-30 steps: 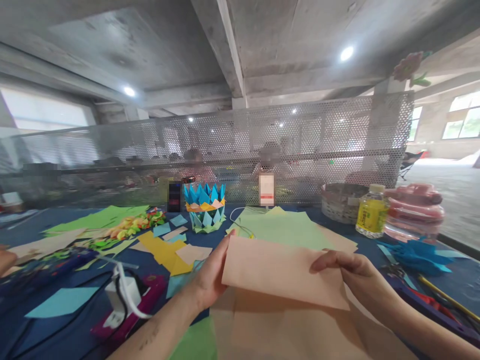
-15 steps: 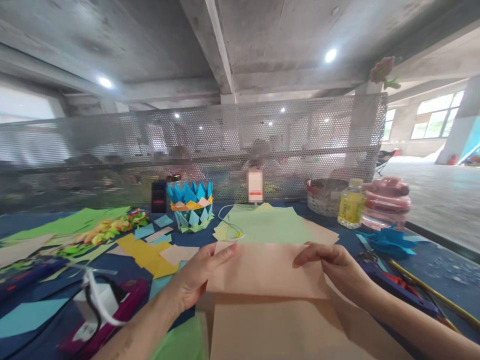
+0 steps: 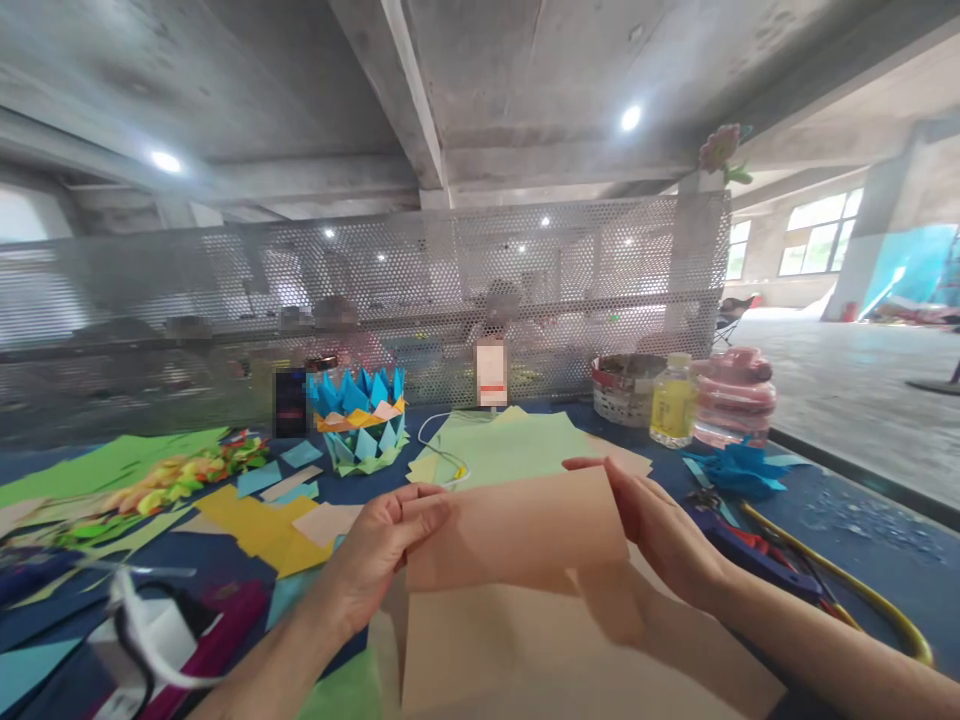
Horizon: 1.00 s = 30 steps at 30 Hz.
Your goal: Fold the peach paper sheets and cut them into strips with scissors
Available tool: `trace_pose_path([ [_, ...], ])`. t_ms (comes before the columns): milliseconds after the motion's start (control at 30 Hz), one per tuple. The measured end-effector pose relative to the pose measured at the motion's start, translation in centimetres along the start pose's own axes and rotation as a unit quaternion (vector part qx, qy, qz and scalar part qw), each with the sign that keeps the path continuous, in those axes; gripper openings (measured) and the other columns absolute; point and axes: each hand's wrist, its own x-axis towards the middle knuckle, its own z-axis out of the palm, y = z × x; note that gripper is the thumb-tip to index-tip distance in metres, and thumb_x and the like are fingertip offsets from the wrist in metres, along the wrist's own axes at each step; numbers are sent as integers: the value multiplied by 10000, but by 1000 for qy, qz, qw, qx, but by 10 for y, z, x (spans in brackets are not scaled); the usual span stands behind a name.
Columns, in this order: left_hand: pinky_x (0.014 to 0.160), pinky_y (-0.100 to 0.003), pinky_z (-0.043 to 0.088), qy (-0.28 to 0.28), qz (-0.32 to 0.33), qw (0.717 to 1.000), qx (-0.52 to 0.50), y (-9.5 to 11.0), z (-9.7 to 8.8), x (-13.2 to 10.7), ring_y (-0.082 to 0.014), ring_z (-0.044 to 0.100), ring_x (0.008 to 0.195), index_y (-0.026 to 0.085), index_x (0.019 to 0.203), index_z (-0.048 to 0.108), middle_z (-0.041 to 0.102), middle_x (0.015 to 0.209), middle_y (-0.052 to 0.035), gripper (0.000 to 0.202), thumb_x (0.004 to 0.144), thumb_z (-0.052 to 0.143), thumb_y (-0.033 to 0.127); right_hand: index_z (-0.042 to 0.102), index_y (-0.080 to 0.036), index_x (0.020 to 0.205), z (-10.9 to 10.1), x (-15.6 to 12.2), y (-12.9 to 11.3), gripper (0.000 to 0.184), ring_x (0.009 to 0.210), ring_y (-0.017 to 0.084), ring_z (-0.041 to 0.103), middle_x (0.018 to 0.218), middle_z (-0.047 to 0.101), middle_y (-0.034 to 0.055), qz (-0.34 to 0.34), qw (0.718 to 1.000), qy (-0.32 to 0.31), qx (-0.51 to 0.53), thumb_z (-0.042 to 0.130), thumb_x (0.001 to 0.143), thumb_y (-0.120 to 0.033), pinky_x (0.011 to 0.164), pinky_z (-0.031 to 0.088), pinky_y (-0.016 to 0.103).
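Note:
A peach-coloured sheet of paper (image 3: 517,530) is bent up in front of me, its upper part curving over the lower part. My left hand (image 3: 386,550) pinches its left edge, thumb in front and fingers curled behind. At the right edge, my right hand (image 3: 664,530) holds the sheet from behind, with fingertips showing over the top edge and the rest partly hidden. More peach paper (image 3: 675,640) lies beneath, and the right hand's shadow falls on it. Pale green sheets (image 3: 517,445) are stacked just beyond.
A blue, orange and green folded-paper basket (image 3: 360,420) stands left of centre near a mesh partition (image 3: 540,300). Yellow paper pieces (image 3: 262,525) and a purple power strip (image 3: 225,630) lie left. A yellow bottle (image 3: 673,400), pink jug (image 3: 735,395), blue paper flower (image 3: 739,467) and tools (image 3: 757,555) are right.
My right hand has shifted from pinching the sheet's front to its right edge, with fingers behind. The sheet's right side has tilted up. The view has turned slightly right.

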Motion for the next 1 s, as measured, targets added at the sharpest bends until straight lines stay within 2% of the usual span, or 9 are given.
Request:
trace_pose_path([
  [100, 525, -168, 378, 12, 22, 1000, 14, 0, 1, -1, -107, 594, 625, 183, 848, 667, 707, 737, -9, 320, 631, 790, 384, 563, -190, 1150, 1, -1, -1, 586, 971, 286, 632, 1064, 674, 123, 25, 998, -27, 47, 427, 823, -658, 812, 474, 405],
  [300, 570, -192, 394, 34, 49, 998, 24, 0, 6, -6, -131, 602, 650, 180, 836, 660, 708, 735, -12, 307, 646, 775, 391, 436, -262, 1297, 3, -7, -2, 653, 993, 253, 609, 1080, 637, 76, 5, 999, -49, 4, 502, 784, -661, 827, 466, 382],
  [400, 577, -198, 391, 47, 53, 997, 30, 1, 9, -7, -140, 603, 656, 176, 833, 663, 709, 730, -15, 322, 631, 779, 398, 451, -272, 1286, 5, -9, -2, 709, 1004, 256, 584, 1127, 594, 74, -11, 998, -5, -65, 611, 707, -650, 803, 477, 358],
  [500, 579, -192, 386, 41, 53, 997, 29, 3, 10, -8, -134, 599, 659, 181, 839, 669, 708, 722, -8, 325, 622, 785, 394, 463, -269, 1276, 7, -9, -2, 741, 955, 248, 593, 1060, 606, 68, -1, 995, 31, -96, 701, 655, -596, 754, 493, 333],
  [600, 582, -183, 386, 29, 55, 998, 22, 5, 11, -10, -122, 590, 658, 189, 841, 670, 705, 712, 1, 309, 629, 786, 382, 523, -230, 1179, 7, -6, 1, 599, 837, 204, 624, 924, 641, 44, 26, 999, -17, -26, 716, 693, -523, 702, 493, 299],
  [700, 562, -171, 376, 27, 56, 998, 16, 6, 11, -13, -108, 580, 646, 189, 829, 669, 699, 706, 8, 293, 626, 793, 360, 606, -153, 935, 6, -3, 5, 401, 722, 158, 622, 813, 653, 42, 39, 997, -67, 20, 731, 710, -461, 634, 468, 248],
  [833, 564, -182, 392, -10, 29, 999, -18, 6, 10, -14, -114, 594, 652, 194, 859, 658, 691, 732, 8, 306, 625, 800, 332, 628, -139, 784, 4, -2, 6, 365, 626, 129, 593, 677, 631, 8, 24, 998, -48, 31, 774, 658, -449, 571, 426, 221],
  [933, 600, -211, 426, -51, -2, 998, -45, 6, 9, -14, -144, 622, 723, 212, 964, 655, 704, 842, -15, 377, 633, 795, 326, 655, -145, 781, 4, -2, 4, 369, 635, 134, 593, 709, 657, 23, 13, 999, -34, 24, 775, 647, -467, 579, 425, 228],
  [1000, 637, -216, 435, -57, -9, 998, -32, 6, 9, -14, -157, 626, 793, 222, 1016, 668, 709, 907, -25, 415, 633, 796, 317, 667, -147, 790, 3, -2, 3, 355, 638, 125, 584, 729, 664, 27, -6, 1000, -25, 6, 765, 663, -463, 577, 419, 221],
])
